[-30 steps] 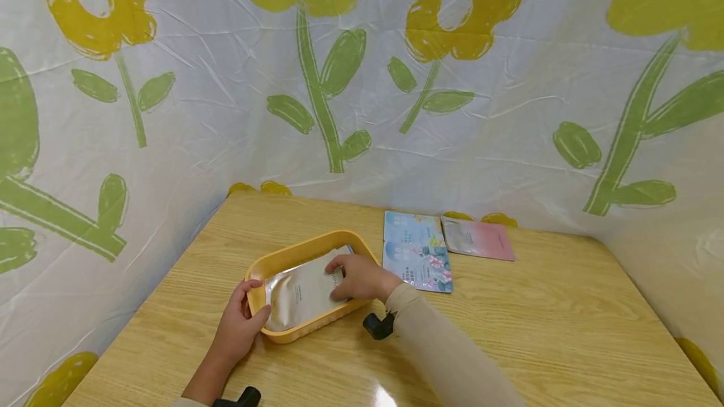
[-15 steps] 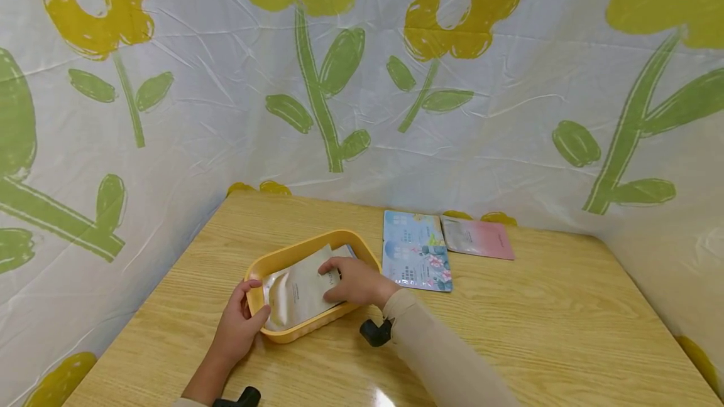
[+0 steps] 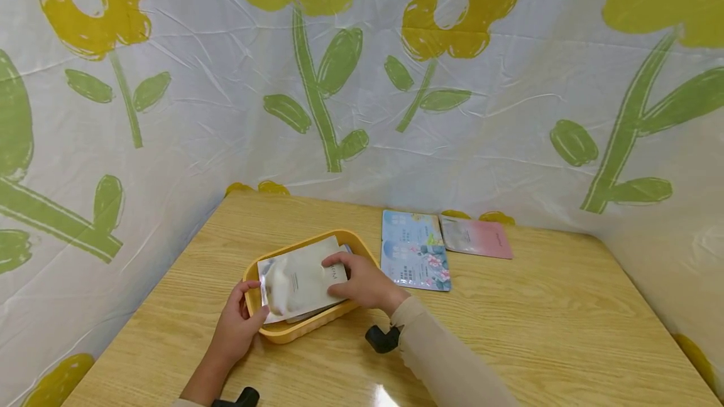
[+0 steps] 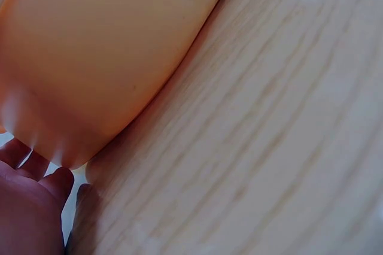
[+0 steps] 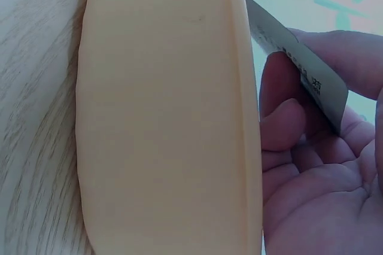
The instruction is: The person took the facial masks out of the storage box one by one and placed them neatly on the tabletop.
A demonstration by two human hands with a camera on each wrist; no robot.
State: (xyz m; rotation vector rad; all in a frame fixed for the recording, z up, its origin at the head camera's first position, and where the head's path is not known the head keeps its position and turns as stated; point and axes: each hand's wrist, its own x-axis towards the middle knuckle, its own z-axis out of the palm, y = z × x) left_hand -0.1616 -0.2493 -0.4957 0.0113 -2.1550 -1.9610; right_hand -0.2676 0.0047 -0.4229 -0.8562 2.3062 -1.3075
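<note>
In the head view, a pale silvery face mask packet (image 3: 305,284) is raised at a slant in a yellow plastic basket (image 3: 300,331). My right hand (image 3: 370,282) pinches its right end; the right wrist view shows the packet (image 5: 306,60) between thumb and fingers, above the basket wall (image 5: 167,111). My left hand (image 3: 240,325) grips the basket's left end, thumb and fingers at the rim. Its fingertips also meet the basket (image 4: 108,57) in the left wrist view. Edges of other packets show beneath the raised one, mostly hidden.
Two blue printed packets (image 3: 415,250) lie just right of the basket on the wooden table (image 3: 537,319). A pink and silver packet (image 3: 477,237) lies beside them near the back edge. A flowered cloth (image 3: 498,143) hangs behind and along the sides.
The right hand has lifted the pale packet from lying inside the basket; its left end now rises near the left hand's fingers. The left hand and basket have stayed in place.
</note>
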